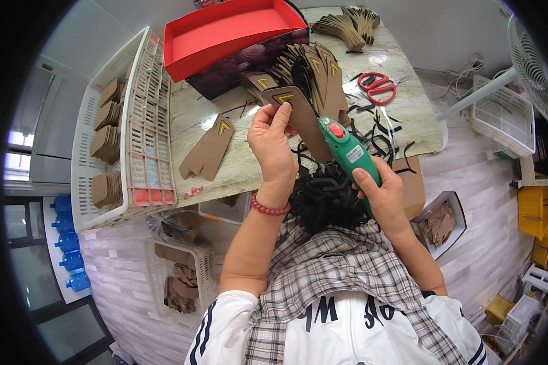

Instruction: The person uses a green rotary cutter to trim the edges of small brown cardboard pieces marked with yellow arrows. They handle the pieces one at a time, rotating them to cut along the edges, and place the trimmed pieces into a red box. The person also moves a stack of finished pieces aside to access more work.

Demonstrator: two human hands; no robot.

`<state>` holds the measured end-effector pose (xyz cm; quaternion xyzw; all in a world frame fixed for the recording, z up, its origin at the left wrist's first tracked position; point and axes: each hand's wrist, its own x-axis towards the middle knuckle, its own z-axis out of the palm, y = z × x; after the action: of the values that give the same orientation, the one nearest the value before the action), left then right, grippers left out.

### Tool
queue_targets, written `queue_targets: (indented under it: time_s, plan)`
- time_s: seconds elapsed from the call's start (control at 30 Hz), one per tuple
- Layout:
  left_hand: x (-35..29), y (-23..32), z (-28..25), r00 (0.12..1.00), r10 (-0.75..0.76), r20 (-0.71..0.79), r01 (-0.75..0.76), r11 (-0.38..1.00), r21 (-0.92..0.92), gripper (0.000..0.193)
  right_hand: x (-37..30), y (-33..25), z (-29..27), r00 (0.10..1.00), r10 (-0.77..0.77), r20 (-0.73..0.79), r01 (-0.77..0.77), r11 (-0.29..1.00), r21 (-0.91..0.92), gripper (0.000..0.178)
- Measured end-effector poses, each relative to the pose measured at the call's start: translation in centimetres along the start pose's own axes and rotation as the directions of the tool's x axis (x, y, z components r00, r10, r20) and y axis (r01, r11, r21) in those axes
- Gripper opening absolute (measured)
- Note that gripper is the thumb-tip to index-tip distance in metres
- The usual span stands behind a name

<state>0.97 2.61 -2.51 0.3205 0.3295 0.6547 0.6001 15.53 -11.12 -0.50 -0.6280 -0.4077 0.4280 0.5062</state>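
My left hand (pixel 274 146) pinches a flat brown piece (pixel 306 131) with a yellow chevron near its rounded top end. In my right hand (pixel 383 191) is a green handheld power cutter (pixel 347 149) with a red button. The cutter's head lies against the piece's right edge; whether it touches is hard to tell. Black strip trimmings (pixel 326 194) are heaped on my lap just below both hands. Beyond my hands, a fanned pile of similar brown pieces (pixel 326 73) leans by a box. A few brown pieces (pixel 210 149) lie on the table to my left.
Red-handled scissors (pixel 380 91) lie on the table (pixel 411 115) at right, near scattered black strips. A red box tray (pixel 234 33) stands at the back. A white basket (pixel 149 134) with stacked brown pieces is at left. More brown bundles (pixel 347 27) sit at the far edge.
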Motion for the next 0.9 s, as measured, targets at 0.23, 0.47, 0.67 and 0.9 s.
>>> queue_targets:
  time_s: [0.23, 0.47, 0.67, 0.9]
  plan:
    - [-0.8, -0.2, 0.4, 0.999, -0.032, 0.043, 0.032, 0.999, 0.006, 0.004, -0.3, -0.6, -0.4, 1.0, 0.001, -0.001, -0.001, 1.0, 0.029, 0.037]
    - [-1.5, -0.1, 0.1, 0.991, -0.113, 0.074, 0.109, 0.992, 0.06, 0.003, -0.2, -0.6, -0.5, 1.0, -0.008, -0.012, 0.009, 0.999, 0.043, 0.036]
    - [-1.6, -0.1, -0.6, 0.977, -0.125, 0.171, 0.104, 0.986, 0.129, 0.007, -0.1, -0.7, -0.7, 1.0, -0.007, -0.013, 0.008, 0.998, 0.059, 0.035]
    - [-0.8, 1.0, -0.8, 0.986, -0.059, 0.153, 0.025, 0.976, 0.217, 0.013, -0.5, -0.7, -1.0, 0.998, 0.037, 0.047, -0.038, 0.999, 0.036, 0.036]
